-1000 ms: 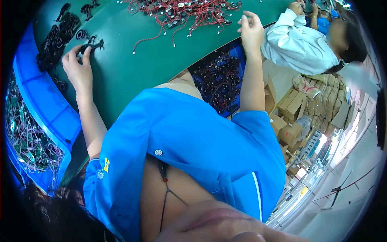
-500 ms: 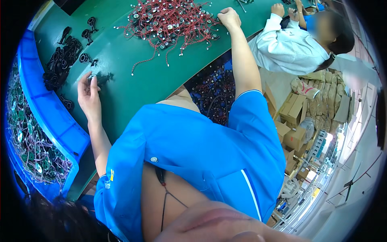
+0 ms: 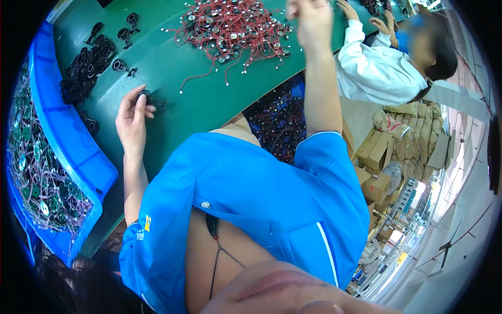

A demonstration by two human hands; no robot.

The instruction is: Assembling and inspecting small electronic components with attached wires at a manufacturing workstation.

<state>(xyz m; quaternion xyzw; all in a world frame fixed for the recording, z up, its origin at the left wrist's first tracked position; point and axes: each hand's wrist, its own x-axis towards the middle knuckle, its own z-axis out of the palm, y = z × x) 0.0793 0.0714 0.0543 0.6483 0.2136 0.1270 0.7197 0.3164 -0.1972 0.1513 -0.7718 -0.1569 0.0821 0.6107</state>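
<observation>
My left hand is above the green table, thumb and fingers closed on a black plastic part with a round ring end. Its thin far end blurs against the table. At the top edge my right hand has its fingers curled, partly cut off by the picture's edge; what they hold, if anything, I cannot make out. Left of that hand lies a heap of red-and-black twisted wires with small round metal pieces. Beyond my left hand is a pile of similar black ring-ended parts, with single ones lying apart.
A blue bin of green circuit boards and wires stands at the left. Below the table's near edge is a container of dark parts and red wires. A co-worker in a white top sits at the right, near cardboard boxes.
My left hand has shifted slightly right and up with the black part. My right hand has moved up and a little right, away from the wire heap. The whole view has shifted slightly.
</observation>
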